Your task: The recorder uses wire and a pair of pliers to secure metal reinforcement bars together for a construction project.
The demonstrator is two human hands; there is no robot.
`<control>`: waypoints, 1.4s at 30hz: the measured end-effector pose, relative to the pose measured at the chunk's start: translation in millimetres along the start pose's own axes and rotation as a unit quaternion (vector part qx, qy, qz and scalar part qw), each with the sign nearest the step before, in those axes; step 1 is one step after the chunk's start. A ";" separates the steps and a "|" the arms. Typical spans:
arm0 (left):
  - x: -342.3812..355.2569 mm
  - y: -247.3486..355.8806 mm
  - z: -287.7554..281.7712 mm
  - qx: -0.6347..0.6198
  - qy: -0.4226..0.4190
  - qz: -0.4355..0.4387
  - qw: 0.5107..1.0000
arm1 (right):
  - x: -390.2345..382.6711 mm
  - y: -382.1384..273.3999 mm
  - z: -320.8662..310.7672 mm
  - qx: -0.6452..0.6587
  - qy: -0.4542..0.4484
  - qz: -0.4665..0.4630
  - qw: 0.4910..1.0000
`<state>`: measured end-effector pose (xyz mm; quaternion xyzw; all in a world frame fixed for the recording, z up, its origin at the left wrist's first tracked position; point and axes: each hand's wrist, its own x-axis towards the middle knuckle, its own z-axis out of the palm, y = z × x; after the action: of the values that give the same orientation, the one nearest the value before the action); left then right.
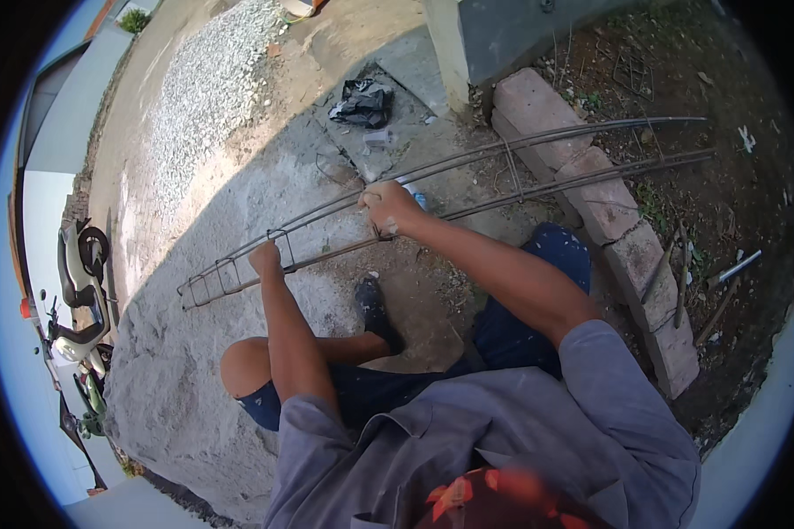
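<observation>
A long cage of thin steel bars [538, 163] with wire stirrups lies across my front, from lower left to upper right. My left hand [265, 260] grips a stirrup near the cage's left end. My right hand [388, 207] is closed around the bars and a stirrup near the middle; a bit of blue shows behind it. I am sitting, with a bare knee [243, 366] and a dark shoe [375, 309] below the cage.
A row of brick blocks [604, 207] runs under the cage on the right. A pile of gravel [207, 97] and a black bag [362, 104] lie beyond. Parked scooters [79, 300] stand at the far left. Loose metal rods [737, 267] rest on the dirt at right.
</observation>
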<state>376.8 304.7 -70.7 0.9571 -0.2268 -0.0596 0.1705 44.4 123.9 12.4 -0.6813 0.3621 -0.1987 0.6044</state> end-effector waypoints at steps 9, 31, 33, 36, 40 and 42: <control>-43.7 83.5 -60.2 -0.230 0.108 -0.075 0.964 | 1.7 -40.7 -42.0 0.102 -0.037 0.036 0.993; -121.2 246.5 -135.1 -0.509 -0.157 0.162 0.830 | -2.3 -86.5 -44.0 -0.133 0.052 -0.113 0.983; -120.8 260.1 -143.9 -0.466 -0.160 0.197 0.848 | -10.5 -84.9 -52.9 -0.149 0.060 -0.118 0.980; -122.6 270.8 -151.0 -0.376 -0.164 0.202 0.889 | -16.0 -78.3 -65.2 -0.159 0.059 -0.159 0.973; -134.2 274.2 -149.9 -0.385 -0.250 0.180 0.870 | -28.4 -68.7 -73.7 -0.039 0.021 -0.122 0.992; -139.5 279.4 -150.6 -0.453 -0.278 0.144 0.835 | -34.1 -69.0 -71.8 0.032 0.028 -0.128 0.991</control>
<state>165.8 178.7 173.9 0.6725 -0.3471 -0.3938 0.5217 -11.4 100.6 98.5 -0.6967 0.2821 -0.3051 0.5848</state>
